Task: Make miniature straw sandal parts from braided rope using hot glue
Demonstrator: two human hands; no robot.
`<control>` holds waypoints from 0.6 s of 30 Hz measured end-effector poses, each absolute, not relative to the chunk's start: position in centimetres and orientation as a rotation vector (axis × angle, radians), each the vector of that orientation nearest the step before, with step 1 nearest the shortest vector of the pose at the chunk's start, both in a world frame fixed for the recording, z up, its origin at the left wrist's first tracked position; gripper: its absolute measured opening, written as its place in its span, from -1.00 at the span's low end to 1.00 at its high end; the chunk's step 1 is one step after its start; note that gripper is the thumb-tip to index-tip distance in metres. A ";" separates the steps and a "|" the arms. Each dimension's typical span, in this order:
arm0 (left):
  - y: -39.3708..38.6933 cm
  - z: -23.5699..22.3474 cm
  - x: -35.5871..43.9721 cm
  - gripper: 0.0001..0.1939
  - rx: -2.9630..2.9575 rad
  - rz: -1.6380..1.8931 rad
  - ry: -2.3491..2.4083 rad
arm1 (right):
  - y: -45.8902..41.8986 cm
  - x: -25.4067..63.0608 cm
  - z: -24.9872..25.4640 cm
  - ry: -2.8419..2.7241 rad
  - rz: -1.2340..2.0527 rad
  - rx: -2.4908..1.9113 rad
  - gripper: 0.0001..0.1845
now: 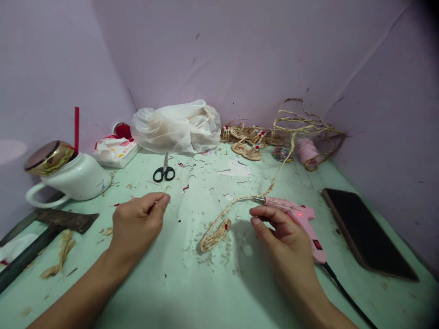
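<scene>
My left hand (140,218) is closed above the table's left middle, thumb pressed against the curled index finger. Whatever may be in that pinch is too small to make out. My right hand (286,237) is loosely curled beside the pink glue gun (291,208), with a small gap between thumb and fingertips and nothing visible in it. Between the hands lies a flat oval coil of braided straw cord (216,235) with a small red spot at one end. From the coil, the cord runs past the glue gun's nozzle toward the back right. The gun's red light is on.
Black-handled scissors (164,171), a white plastic bag (178,128) and pinned straw pieces (250,139) lie further back. At left are a white mug (82,178), a tissue pack (115,151) and a hammer-like tool (58,224). A phone (366,233) and pink spool (307,151) are right.
</scene>
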State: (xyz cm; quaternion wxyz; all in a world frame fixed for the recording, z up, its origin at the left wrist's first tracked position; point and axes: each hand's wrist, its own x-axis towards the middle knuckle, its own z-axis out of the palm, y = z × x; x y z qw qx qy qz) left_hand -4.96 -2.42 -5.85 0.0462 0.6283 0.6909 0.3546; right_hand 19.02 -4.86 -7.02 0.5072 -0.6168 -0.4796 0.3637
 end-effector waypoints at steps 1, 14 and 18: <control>-2.9 -5.8 -4.4 -0.81 2.007 1.102 2.024 | -4.8 19.1 -7.1 -1.191 0.861 -1.512 -0.85; -5.5 -7.0 -0.2 -0.91 2.575 0.713 1.302 | -3.5 19.1 -8.4 -2.246 0.455 -0.998 -0.78; -5.0 -6.9 -0.5 -0.91 2.489 0.680 1.315 | -4.0 18.5 -7.8 -2.322 0.458 -1.061 -0.85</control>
